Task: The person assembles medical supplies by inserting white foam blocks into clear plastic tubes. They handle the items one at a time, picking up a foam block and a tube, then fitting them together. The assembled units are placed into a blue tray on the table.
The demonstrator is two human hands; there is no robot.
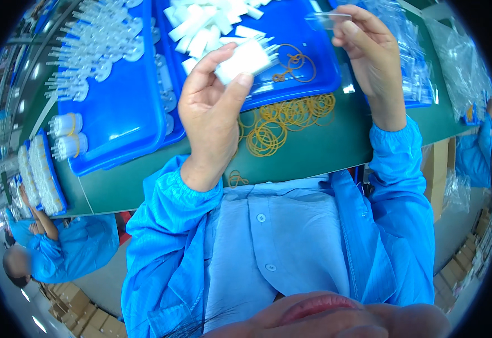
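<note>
My left hand is closed around a bundle of white flat pieces, its thumb in front and fingers behind. Thin clear stems stick out of the bundle's right end. Up and to the right, my right hand pinches a small clear plastic piece between thumb and fingers. Below both hands lies a blue tray with loose white foam-like pieces heaped at its far left. Some loose rubber bands rest in the tray, close to the bundle.
A pile of yellow rubber bands lies on the green table before the tray. At left, another blue tray holds many clear stemmed parts and two banded bundles. Clear bagged pieces sit at right. A co-worker works at far left.
</note>
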